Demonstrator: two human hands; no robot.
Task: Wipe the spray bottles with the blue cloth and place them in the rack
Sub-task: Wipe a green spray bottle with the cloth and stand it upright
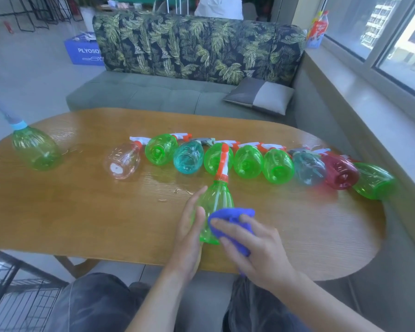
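Observation:
A green spray bottle with an orange and white nozzle lies near the front of the wooden table, nozzle pointing away. My left hand rests against its left side with fingers straight. My right hand presses the blue cloth onto the bottle's lower right side, fingers curled over the cloth. Behind it, several spray bottles lie in a row, green, teal, clear and red. Another green bottle with a blue cap stands tilted at the far left.
A black wire rack sits at the lower left beside my knees. A grey sofa with a leaf-patterned back runs behind the table. A window ledge lines the right side. Small crumbs lie on the table near the bottle.

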